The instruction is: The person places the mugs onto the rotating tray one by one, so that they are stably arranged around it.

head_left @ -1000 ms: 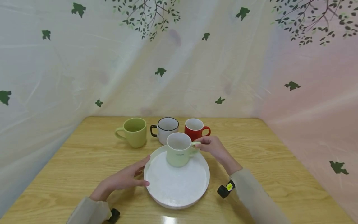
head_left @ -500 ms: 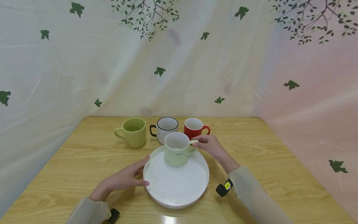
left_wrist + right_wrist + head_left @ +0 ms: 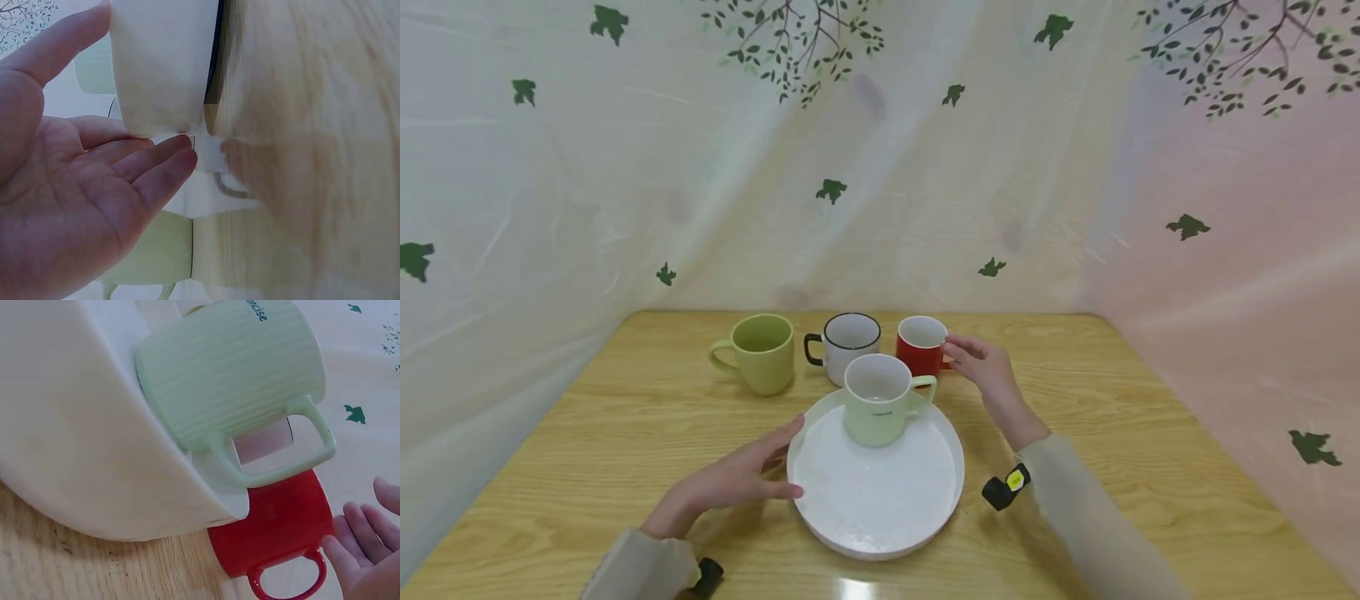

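A round white tray [image 3: 880, 508] lies on the table, and a pale green mug [image 3: 872, 421] stands upright at its far side, handle to the right. My left hand [image 3: 730, 481] touches the tray's left edge with thumb and fingers spread. In the left wrist view, the thumb and extended fingers lie against the tray's outer wall [image 3: 162, 69]. My right hand [image 3: 988, 372] is beside the red mug [image 3: 916, 358], partly covering its handle from the head camera. In the right wrist view, the fingertips are close to the red mug [image 3: 281, 522]; contact is unclear.
Behind the tray stand a white mug with a black rim [image 3: 848, 367] and, further left, an olive-green mug [image 3: 765, 371]. A pale curtain with printed leaves [image 3: 887, 233] hangs behind the wooden table [image 3: 625, 417].
My right hand has let go of the pale green mug's handle and moved away to the red mug. The mug stays on the tray; my left hand keeps its place.
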The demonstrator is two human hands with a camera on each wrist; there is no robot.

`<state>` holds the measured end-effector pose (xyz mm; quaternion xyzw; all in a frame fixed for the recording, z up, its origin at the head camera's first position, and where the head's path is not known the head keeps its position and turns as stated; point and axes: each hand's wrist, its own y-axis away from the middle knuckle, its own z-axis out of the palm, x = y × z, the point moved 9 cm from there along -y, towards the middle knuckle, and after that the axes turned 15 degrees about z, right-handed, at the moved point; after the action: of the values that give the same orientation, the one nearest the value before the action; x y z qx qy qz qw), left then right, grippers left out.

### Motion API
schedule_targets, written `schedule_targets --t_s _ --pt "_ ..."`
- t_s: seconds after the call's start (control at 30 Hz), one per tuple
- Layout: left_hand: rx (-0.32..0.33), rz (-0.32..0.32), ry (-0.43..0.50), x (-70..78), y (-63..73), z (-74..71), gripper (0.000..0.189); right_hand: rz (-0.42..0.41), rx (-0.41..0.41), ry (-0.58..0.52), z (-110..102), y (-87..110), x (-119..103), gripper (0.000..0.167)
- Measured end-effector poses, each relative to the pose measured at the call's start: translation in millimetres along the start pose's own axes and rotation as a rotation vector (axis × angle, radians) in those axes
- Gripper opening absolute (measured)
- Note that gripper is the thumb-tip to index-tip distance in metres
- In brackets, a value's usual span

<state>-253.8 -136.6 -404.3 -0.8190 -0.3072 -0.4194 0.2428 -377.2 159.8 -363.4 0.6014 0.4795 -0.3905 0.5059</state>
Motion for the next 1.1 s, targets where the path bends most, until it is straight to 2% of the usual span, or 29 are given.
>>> schedule_targets --t_s 0.13,0.23,0.43,0.53,0.73,0.93,1.1 --pt "0.003 -0.006 0.004 0.9 0.5 -0.7 0.097 0.018 0.099 -0.049 -12 -2.4 0 0.045" --pt "0.008 -0.011 0.004 1.5 0.7 -1.4 0.097 0.042 0.141 -0.057 -18 -4.3 3 0.044" --pt "0.010 -0.018 -0.007 2.2 0.9 -2.0 0.097 0.066 0.196 0.033 -26 -13.5 7 0.042" --pt "0.010 -0.016 -0.006 2.4 1.1 -1.9 0.098 0.066 0.196 0.077 -28 -16.5 8 0.042" --pt "0.005 -0.001 -0.026 3.8 1.6 -1.1 0.100 0.056 0.167 0.097 -24 -23.5 10 0.045" --pt "0.002 -0.010 -0.076 3.6 1.9 -0.9 0.104 0.024 0.139 0.124 -20 -28.2 9 0.048" --pt "0.001 -0.012 -0.116 3.0 1.5 0.4 0.110 0.032 0.127 0.180 -19 -29.5 10 0.051"
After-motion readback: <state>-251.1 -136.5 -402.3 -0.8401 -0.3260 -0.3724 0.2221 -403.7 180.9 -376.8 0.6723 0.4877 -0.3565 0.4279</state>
